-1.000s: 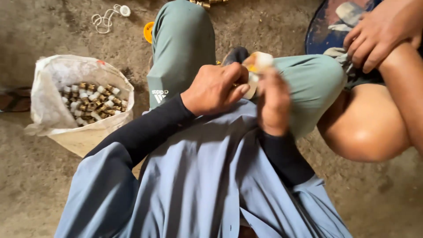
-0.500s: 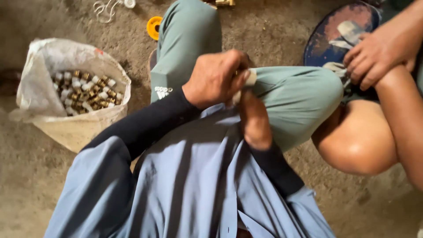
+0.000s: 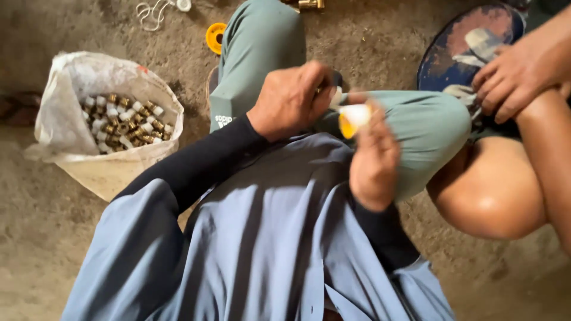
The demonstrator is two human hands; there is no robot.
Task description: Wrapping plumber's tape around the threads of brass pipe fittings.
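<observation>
My left hand [image 3: 291, 98] is closed around a small white-wrapped fitting [image 3: 335, 95], most of it hidden by the fingers. Just right of it, my right hand [image 3: 372, 157] pinches a small roll of white tape with a yellow core [image 3: 352, 119], held close to the fitting. Both hands hover over my bent knee in green trousers [image 3: 416, 125]. An open white sack [image 3: 71, 74] on the floor at the left holds several brass fittings [image 3: 122, 122], some wrapped in white.
Another person's hand [image 3: 517, 77] and bare knee [image 3: 488, 190] are at the right, over a round blue pan [image 3: 464, 47]. A yellow spool [image 3: 215, 37], white loose strands [image 3: 151, 10] and a brass piece [image 3: 310, 5] lie on the dirt floor at the top.
My right hand has swung from below the left hand up to its right, bringing the tape roll back into sight. The left hand stays closed on the fitting.
</observation>
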